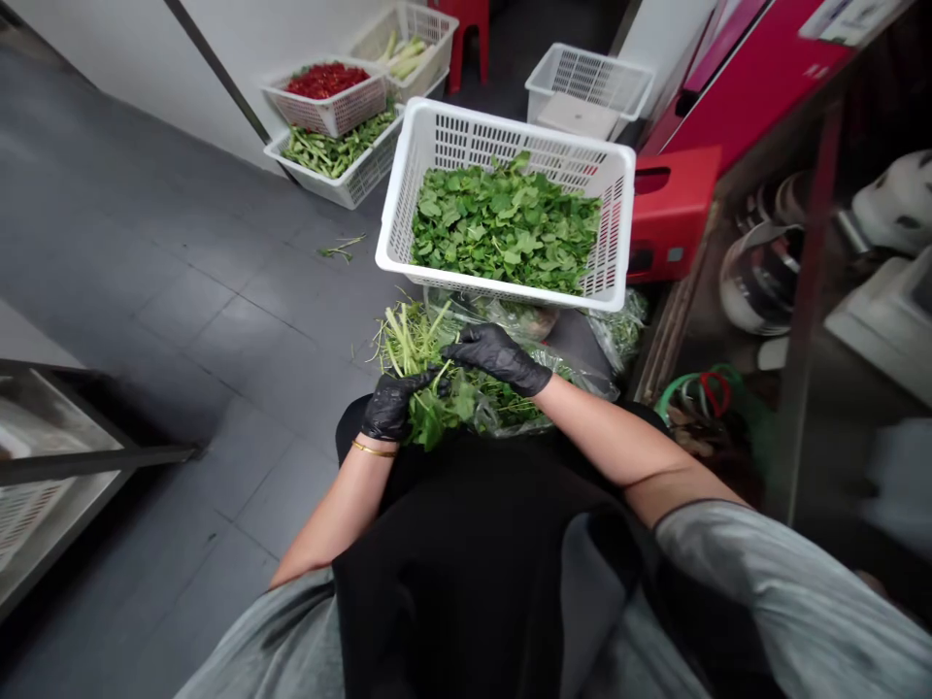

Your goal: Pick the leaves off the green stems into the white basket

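From my remote view, the leafy bunch (435, 413) lies over the lap, below the white basket (502, 286); left hand (393, 403) is wrapped round it, right hand (499, 357) has fingertips at its stems, pinch or mere touch I cannot tell. I judge it light, leaves soft and easily bruised, stems stiffer: best gripped there.
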The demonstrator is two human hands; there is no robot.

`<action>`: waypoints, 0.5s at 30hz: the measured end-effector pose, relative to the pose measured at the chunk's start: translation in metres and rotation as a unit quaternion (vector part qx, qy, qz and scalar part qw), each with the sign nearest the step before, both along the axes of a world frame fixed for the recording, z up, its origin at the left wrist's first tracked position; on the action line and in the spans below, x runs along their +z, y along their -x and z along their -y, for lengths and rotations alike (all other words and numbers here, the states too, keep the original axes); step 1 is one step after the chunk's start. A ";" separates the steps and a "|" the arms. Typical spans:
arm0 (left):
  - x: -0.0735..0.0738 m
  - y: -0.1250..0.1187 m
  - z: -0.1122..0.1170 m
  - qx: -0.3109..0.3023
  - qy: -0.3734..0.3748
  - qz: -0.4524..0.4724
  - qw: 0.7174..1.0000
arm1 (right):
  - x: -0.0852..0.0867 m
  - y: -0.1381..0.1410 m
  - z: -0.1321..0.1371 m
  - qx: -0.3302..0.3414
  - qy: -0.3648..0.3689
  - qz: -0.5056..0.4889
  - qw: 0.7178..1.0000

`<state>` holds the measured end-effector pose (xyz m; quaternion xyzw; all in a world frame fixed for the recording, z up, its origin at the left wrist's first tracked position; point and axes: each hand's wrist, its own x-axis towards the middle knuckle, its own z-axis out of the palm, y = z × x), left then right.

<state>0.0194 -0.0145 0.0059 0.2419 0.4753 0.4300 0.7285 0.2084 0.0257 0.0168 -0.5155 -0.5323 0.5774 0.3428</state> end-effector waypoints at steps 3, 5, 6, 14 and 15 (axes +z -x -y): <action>0.002 0.005 0.003 0.007 0.044 0.010 0.999 | 0.015 -0.017 0.011 -0.057 -0.015 -0.047 0.997; 0.004 0.008 0.006 -0.003 0.053 0.012 0.999 | 0.019 -0.027 0.009 -0.105 -0.030 -0.091 0.990; 0.005 0.009 0.008 -0.005 0.045 0.010 0.999 | 0.019 -0.030 0.007 -0.119 -0.032 -0.103 0.987; 0.013 -0.006 0.025 0.007 -0.039 -0.020 0.999 | 0.009 -0.007 0.005 -0.155 -0.009 -0.138 0.978; 0.011 -0.007 0.026 0.013 -0.037 -0.038 0.999 | 0.009 -0.001 0.010 -0.155 -0.009 -0.144 0.977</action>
